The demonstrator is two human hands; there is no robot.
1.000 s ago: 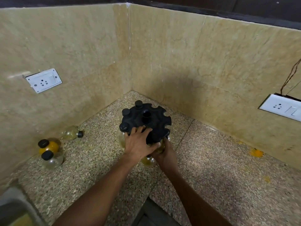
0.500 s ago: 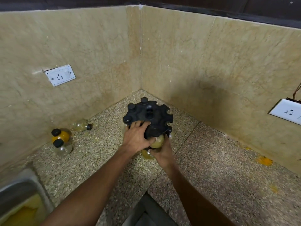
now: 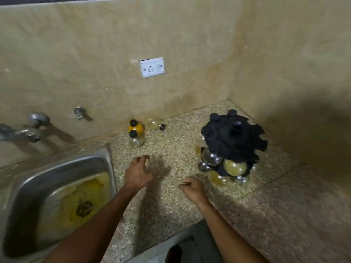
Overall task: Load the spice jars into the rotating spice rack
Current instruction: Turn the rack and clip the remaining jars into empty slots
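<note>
The black rotating spice rack (image 3: 234, 137) stands in the counter's right corner with several round glass jars hanging in its slots. Three loose jars wait by the back wall: an orange-filled jar (image 3: 135, 127), a clear jar (image 3: 135, 139) in front of it, and a pale jar (image 3: 155, 123) lying on its side. My left hand (image 3: 137, 172) hovers over the counter below those jars, fingers spread, holding nothing. My right hand (image 3: 192, 187) hangs left of the rack with fingers loosely curled and nothing in it.
A steel sink (image 3: 55, 198) with yellow residue lies at the left, with a tap (image 3: 19, 131) on the wall above it. A white socket (image 3: 152, 67) sits on the tiled back wall. The speckled counter's front edge (image 3: 152, 249) runs below my arms.
Both hands have left the rack and pulled back; my left hand has swung left toward the loose jars. The view has turned left, bringing the sink in.
</note>
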